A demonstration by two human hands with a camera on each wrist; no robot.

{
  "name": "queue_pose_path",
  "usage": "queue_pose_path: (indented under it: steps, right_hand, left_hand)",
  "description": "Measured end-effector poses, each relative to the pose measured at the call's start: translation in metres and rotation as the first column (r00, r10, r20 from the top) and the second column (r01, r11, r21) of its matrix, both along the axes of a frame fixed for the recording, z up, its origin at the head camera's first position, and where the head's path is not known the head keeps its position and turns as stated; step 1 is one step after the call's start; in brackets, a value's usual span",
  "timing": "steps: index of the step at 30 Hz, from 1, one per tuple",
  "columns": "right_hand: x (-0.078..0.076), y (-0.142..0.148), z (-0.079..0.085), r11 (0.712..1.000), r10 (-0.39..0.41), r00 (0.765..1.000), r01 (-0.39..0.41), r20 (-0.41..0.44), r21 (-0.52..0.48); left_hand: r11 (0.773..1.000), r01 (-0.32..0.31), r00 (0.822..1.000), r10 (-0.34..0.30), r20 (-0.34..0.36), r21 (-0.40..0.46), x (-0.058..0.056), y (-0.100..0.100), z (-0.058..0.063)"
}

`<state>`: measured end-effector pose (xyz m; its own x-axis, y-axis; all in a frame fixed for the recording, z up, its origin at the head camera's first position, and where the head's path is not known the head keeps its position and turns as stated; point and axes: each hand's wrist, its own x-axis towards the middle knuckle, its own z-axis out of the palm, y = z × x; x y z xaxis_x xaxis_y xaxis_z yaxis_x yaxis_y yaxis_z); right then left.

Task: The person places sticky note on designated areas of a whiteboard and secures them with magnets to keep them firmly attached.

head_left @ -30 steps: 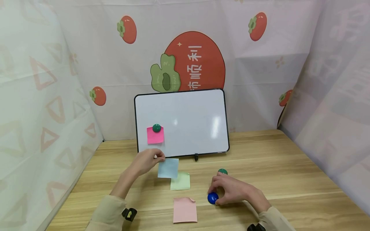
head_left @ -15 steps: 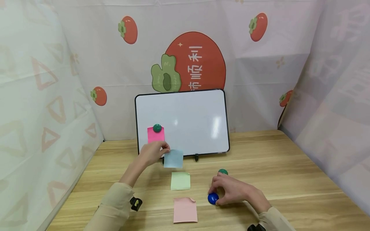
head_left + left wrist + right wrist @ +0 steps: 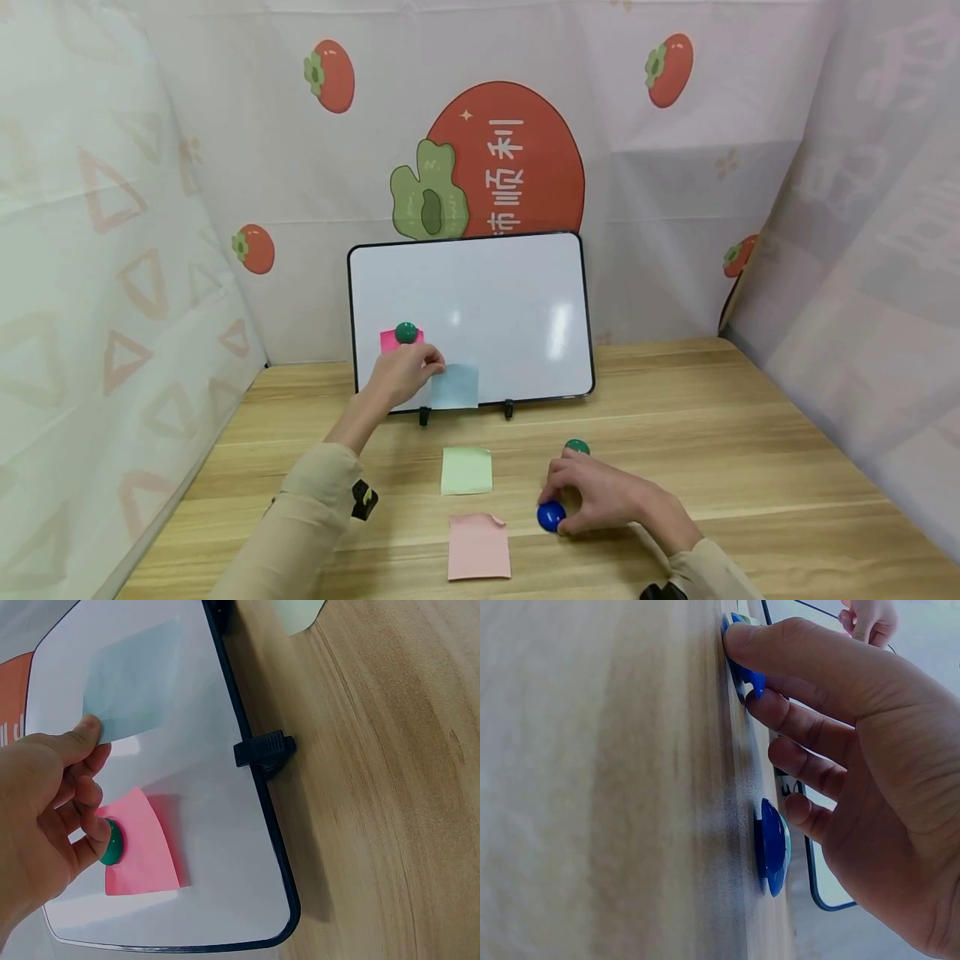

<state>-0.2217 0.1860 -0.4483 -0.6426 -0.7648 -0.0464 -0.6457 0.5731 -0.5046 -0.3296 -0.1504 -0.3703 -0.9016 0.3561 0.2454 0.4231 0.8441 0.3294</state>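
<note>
White cloth printed with red fruit hangs behind and to both sides of a wood-grained table. Take the light green note lying on it as the centre of a clock in the head view. At twelve stands a black-framed whiteboard, propped on black clips, one at eleven and one at one. Farther out at eleven, a green magnet holds a bright pink note to the board; the left hand hides that note's lower part. A pale pink note with a curled edge lies at six.

The left hand pinches a pale blue note by its corner at twelve, before the board's lower edge; whether paper and board touch, I cannot tell. The right hand, at three, grips a blue magnet at four and partly covers another green magnet. The right wrist view shows a second blue magnet below those fingers.

Half a second ago the blue note hung lower, mostly beneath the frame, hiding part of the left clip. The right hand has not moved.
</note>
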Motion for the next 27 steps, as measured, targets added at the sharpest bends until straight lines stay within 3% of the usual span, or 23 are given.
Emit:
queue_pose_path:
  steps: [18, 27]
  right_hand:
    - [-0.001, 0.000, -0.001, 1.000, 0.003, 1.000, -0.003, 0.006, -0.019]
    - [0.000, 0.002, -0.001, 1.000, -0.016, 0.999, 0.017, 0.032, -0.022]
  left_hand:
    - [0.999, -0.049, 0.998, 0.049, -0.039, 0.000, -0.032, 0.007, 0.013]
    - [0.998, -0.065, 0.993, 0.065, -0.103, 0.005, -0.039, 0.014, 0.007]
